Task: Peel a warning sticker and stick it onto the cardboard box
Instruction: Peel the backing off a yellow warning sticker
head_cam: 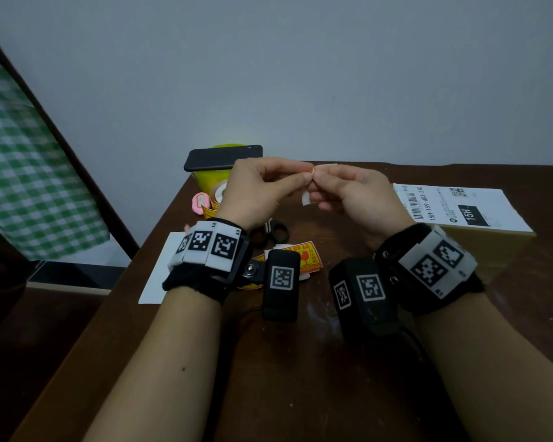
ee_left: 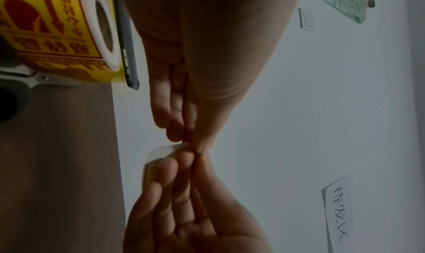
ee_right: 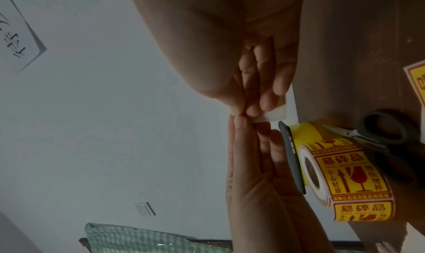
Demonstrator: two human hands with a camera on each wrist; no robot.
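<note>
Head view: the left hand (head_cam: 256, 186) and right hand (head_cam: 355, 196) are raised above the brown tabletop (head_cam: 300, 362), fingertips meeting. Both pinch one small warning sticker (head_cam: 312, 183), of which a white backing edge and an orange-yellow corner show. The cardboard box (head_cam: 479, 231), bearing a white shipping label, lies on the tabletop to the right, well apart from the hands. Loose yellow stickers (head_cam: 304, 255) and black-handled scissors (head_cam: 270, 232) lie beneath the left wrist. A dark phone (head_cam: 222, 157) rests on a yellow-green container at the far edge.

Left wrist view: thumb and fingers of the left hand (ee_left: 184, 111) press together on the sticker's pale edge (ee_left: 161, 151); the right hand (ee_left: 184, 211) grips it from the opposite side. The sticker roll (ee_left: 57, 29) stands beside the phone.

Right wrist view: the right hand (ee_right: 260, 78) pinches the white backing (ee_right: 276, 111); the left hand's fingertips (ee_right: 240, 126) touch it.
</note>
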